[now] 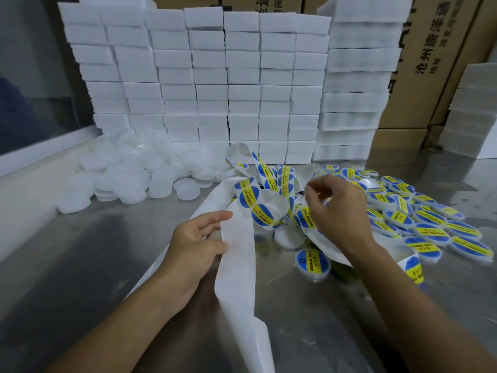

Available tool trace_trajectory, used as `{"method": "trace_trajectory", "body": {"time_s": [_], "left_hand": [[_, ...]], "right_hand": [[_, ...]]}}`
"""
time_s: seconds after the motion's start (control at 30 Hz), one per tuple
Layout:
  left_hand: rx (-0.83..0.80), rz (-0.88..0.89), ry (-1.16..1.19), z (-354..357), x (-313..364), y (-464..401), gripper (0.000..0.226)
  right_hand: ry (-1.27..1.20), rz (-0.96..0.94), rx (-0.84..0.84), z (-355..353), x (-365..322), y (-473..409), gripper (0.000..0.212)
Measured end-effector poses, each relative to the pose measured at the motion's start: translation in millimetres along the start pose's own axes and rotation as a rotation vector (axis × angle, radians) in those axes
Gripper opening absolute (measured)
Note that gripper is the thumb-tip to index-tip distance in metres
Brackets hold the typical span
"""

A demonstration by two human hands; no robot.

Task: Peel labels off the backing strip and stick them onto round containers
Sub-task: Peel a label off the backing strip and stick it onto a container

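Observation:
My left hand point(199, 243) grips the white backing strip point(238, 262), thumb and fingers on its bare stretch near the table's middle. The strip curls away to round blue-and-yellow labels point(248, 196) farther along. My right hand point(338, 208) hovers over the tangled strip with thumb and forefinger pinched together; what they pinch is too small to tell. One labelled round container point(312, 262) lies just below that hand, and a bare white one point(289, 236) sits between my hands. Several labelled containers point(430, 227) are heaped at the right.
A pile of plain white containers and lids point(129, 170) lies at the back left on the metal table point(80, 265). Stacked white foam blocks point(209, 76) form a wall behind. Cardboard boxes point(430, 63) stand at the back right.

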State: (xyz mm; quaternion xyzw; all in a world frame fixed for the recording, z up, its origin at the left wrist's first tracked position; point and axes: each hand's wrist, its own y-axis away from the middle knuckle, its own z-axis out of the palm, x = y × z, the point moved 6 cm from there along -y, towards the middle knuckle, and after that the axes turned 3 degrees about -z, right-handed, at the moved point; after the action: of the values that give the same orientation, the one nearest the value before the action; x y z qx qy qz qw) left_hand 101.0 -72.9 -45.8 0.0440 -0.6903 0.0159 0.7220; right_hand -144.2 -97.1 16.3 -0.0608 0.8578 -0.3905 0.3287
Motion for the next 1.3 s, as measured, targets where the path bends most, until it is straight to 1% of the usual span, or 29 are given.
{"method": "trace_trajectory", "body": {"time_s": [0.07,0.17,0.2,0.27,0.33,0.43,0.53,0.63,0.67,0.73,0.77,0.8,0.87,0.9,1.0,1.07,1.13,1.2,1.3], "left_hand": [[-0.021,0.000,0.070,1,1,0,0.055],[-0.073,-0.032,0.247,2,2,0,0.054],[-0.089,-0.043,0.302,3,3,-1,0.053],[-0.112,-0.058,0.366,3,4,-2,0.052],[-0.130,-0.064,0.374,4,4,-2,0.050],[-0.151,-0.079,0.324,7,4,0,0.044],[-0.168,-0.072,0.265,10,2,0,0.039],[-0.257,-0.084,0.252,16,1,2,0.027],[-0.294,-0.101,0.262,18,0,3,0.029],[-0.323,-0.135,0.310,19,-2,4,0.043],[-0.331,-0.145,0.336,20,-2,4,0.046],[-0.336,-0.153,0.359,21,-1,5,0.045],[-0.314,-0.133,0.331,21,1,7,0.032],[-0.272,-0.102,0.284,19,3,6,0.025],[-0.170,-0.073,0.244,13,0,3,0.017],[-0.139,-0.065,0.247,10,-1,1,0.018],[-0.131,-0.049,0.262,9,-1,0,0.022],[-0.161,-0.042,0.288,10,-1,-1,0.033],[-0.208,-0.046,0.313,12,-2,-2,0.046]], "right_hand": [[-0.137,-0.056,-0.118,10,-21,7,0.008],[-0.290,-0.063,-0.375,34,-44,22,0.009],[-0.327,-0.066,-0.435,41,-49,27,0.013],[-0.384,-0.072,-0.492,52,-56,34,0.021],[-0.479,-0.035,-0.493,59,-57,38,0.022],[-0.598,0.029,-0.431,62,-54,38,0.020],[-0.663,0.024,-0.397,63,-58,40,0.019],[-0.669,-0.009,-0.404,63,-63,42,0.021],[-0.658,-0.015,-0.417,63,-64,43,0.023],[-0.609,-0.021,-0.444,64,-64,44,0.029],[-0.579,-0.031,-0.460,64,-65,45,0.031],[-0.559,-0.048,-0.478,64,-67,46,0.033],[-0.564,-0.082,-0.494,65,-70,49,0.036],[-0.577,-0.089,-0.493,65,-71,49,0.037],[-0.578,-0.100,-0.483,65,-70,49,0.039],[-0.543,-0.104,-0.463,65,-67,47,0.036],[-0.484,-0.093,-0.410,64,-62,44,0.030],[-0.430,-0.088,-0.360,61,-57,42,0.023],[-0.399,-0.105,-0.333,59,-55,40,0.020]]}}
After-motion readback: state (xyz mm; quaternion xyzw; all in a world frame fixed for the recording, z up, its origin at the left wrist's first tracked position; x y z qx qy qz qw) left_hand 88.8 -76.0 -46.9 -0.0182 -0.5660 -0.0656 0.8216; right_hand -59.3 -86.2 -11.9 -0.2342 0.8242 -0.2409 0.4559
